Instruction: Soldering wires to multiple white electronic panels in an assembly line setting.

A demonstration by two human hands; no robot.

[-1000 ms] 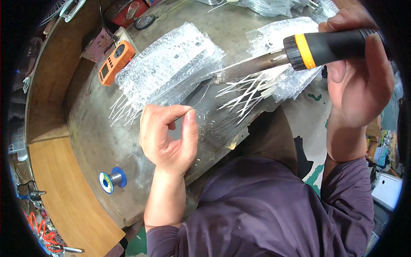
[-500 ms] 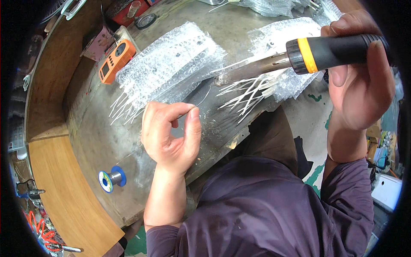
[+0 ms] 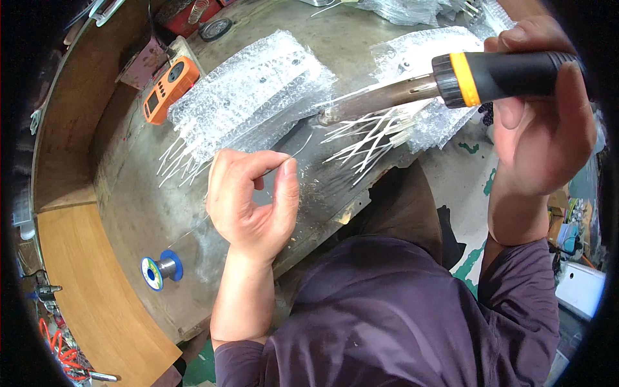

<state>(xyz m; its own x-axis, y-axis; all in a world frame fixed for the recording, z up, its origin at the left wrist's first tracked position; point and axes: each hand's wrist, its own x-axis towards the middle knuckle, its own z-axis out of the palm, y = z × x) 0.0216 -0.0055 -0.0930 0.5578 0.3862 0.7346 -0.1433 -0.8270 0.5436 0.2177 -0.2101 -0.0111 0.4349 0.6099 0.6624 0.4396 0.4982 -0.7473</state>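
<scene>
One soldering iron (image 3: 509, 76) in the right hand (image 3: 541, 142), one thin wire (image 3: 302, 149) in the left hand (image 3: 251, 200); beyond the latter, one bubble-wrapped bundle (image 3: 251, 90), one orange meter (image 3: 171, 89); leftward, one spool (image 3: 169, 265).

Left grip (image 3: 248, 201) is pinched; right grip (image 3: 543, 137) (held higher, palm showing) is curled.

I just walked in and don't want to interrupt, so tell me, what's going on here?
A person is working at a metal-grey table with both hands. The right hand grips a black-handled tool, apparently a soldering iron. The left hand pinches a thin wire, whose free end is near the tool's tip; whether they touch is hard to tell. A wire spool stands on its side to the left, and bubble-wrapped bundles with white leads lie beyond the left hand.
</scene>
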